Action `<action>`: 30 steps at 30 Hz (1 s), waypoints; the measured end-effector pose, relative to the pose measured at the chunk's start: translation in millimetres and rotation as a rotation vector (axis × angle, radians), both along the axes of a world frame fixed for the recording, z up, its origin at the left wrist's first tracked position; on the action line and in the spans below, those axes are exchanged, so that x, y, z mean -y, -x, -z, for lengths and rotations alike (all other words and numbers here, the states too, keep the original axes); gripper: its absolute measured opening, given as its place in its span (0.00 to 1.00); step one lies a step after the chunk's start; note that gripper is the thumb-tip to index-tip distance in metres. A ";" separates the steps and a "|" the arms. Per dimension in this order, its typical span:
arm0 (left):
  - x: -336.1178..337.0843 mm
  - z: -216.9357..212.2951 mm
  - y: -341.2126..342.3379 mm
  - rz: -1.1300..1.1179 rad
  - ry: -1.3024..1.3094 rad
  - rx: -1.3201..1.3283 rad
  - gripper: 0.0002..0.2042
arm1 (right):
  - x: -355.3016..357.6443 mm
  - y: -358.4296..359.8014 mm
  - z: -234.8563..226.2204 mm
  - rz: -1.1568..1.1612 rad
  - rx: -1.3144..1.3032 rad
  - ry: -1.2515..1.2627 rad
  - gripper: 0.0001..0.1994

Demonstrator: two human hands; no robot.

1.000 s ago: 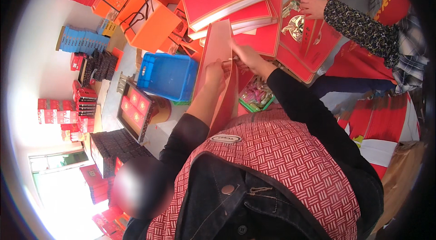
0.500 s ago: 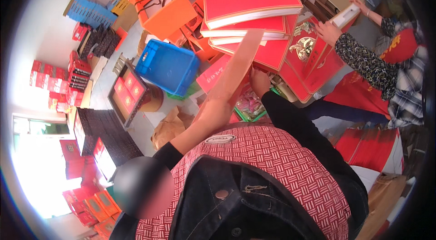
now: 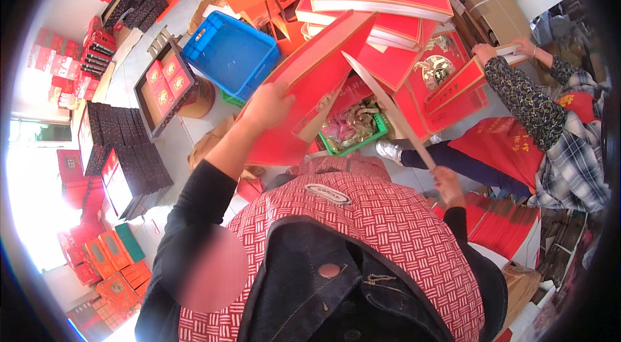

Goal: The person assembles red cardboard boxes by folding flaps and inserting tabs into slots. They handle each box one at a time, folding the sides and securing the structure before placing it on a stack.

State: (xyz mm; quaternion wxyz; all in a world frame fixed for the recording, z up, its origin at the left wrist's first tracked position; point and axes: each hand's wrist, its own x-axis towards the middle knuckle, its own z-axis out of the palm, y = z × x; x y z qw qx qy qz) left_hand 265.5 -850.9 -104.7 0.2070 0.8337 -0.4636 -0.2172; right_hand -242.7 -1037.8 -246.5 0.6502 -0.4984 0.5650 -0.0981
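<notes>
Left hand clamped on the near edge of the red box lid, thumb on top; lid tilts up and away from the grip, just right of the blue crate. Right hand closed around the low end of a pale flat board, which slants up-left to the lid. Green basket sits below the lid, right of the crate.

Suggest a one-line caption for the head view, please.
Left hand grips a red gift-box lid, right hand a flat cardboard panel, above a green basket.
</notes>
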 end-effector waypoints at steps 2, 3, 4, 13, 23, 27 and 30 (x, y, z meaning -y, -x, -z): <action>-7.2 -13.8 -6.1 -0.004 -0.072 -0.005 0.12 | 11.6 -11.7 -15.2 0.257 0.056 0.135 0.05; -12.7 -19.5 -10.9 -0.007 -0.098 -0.008 0.12 | 17.7 -22.6 -25.0 0.429 0.175 0.212 0.08; -24.9 -20.6 -14.8 0.071 -0.093 0.086 0.13 | 22.2 -32.5 -39.4 0.567 0.229 0.335 0.12; -69.9 -23.0 -28.7 0.121 0.170 -0.253 0.13 | -21.8 -237.7 -204.5 -0.026 0.323 0.843 0.07; -41.0 -24.3 -7.9 0.153 0.088 -0.180 0.11 | -109.6 -368.9 -142.0 -0.442 0.437 0.202 0.06; -46.1 -13.7 -3.7 0.154 0.197 -0.166 0.11 | -119.5 -378.4 -137.5 -0.415 0.409 0.175 0.06; -46.2 -13.6 -1.1 0.141 0.209 -0.146 0.11 | -121.8 -380.9 -134.7 -0.413 0.380 0.206 0.06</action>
